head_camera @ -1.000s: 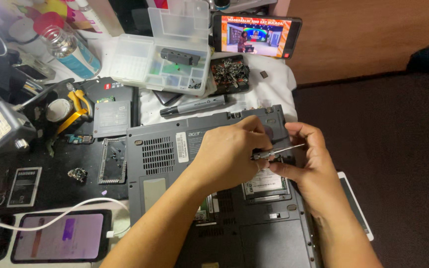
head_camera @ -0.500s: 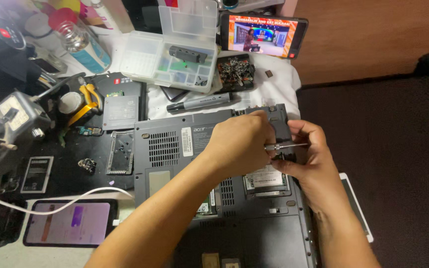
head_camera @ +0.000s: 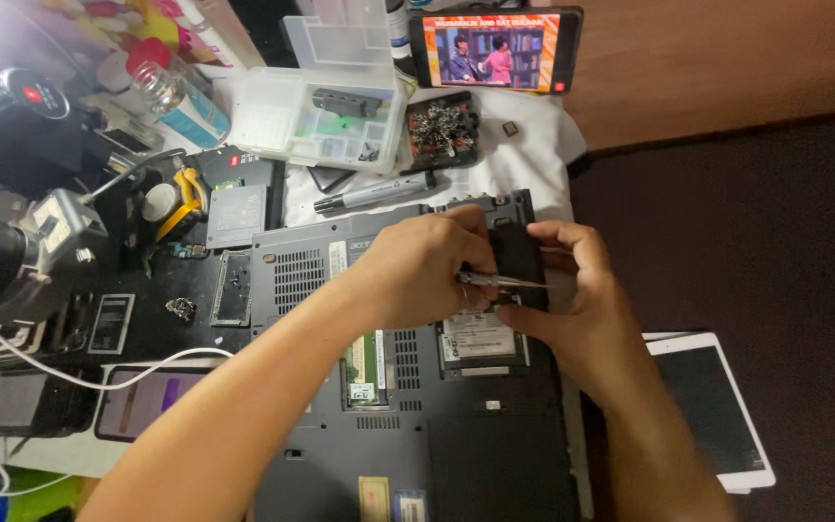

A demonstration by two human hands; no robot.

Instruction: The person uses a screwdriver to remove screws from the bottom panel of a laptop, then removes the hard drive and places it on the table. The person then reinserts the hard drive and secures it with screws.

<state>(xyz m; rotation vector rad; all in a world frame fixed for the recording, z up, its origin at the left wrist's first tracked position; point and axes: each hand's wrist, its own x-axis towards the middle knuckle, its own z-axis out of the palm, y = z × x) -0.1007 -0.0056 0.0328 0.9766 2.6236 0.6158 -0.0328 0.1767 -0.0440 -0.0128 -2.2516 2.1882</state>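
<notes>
lying bottom side up in the middle of the scene, a dark grey laptop (head_camera: 408, 425) is shown with some of its covers off, so that a green memory module (head_camera: 364, 362) and a labelled drive (head_camera: 478, 338) are exposed near its centre. the left hand (head_camera: 427, 266) is closed around the handle of a slim metal screwdriver (head_camera: 500, 281), whose shaft points right toward the other hand. the right hand (head_camera: 577, 295) is pinched on a small black cover panel (head_camera: 517, 263), held upright over the far right corner of the laptop, with the thumb on its near edge and the fingers curled over its top. the screwdriver tip is met by the panel's lower edge; whether it sits in a screw cannot be told. a grey pen-shaped tool (head_camera: 379, 193) is laid on white cloth just beyond the laptop. farther off, a clear plastic parts box (head_camera: 335, 121) and a phone (head_camera: 495, 48) with a lit screen are seen. a white tablet (head_camera: 712, 406) is set to the right.
</notes>
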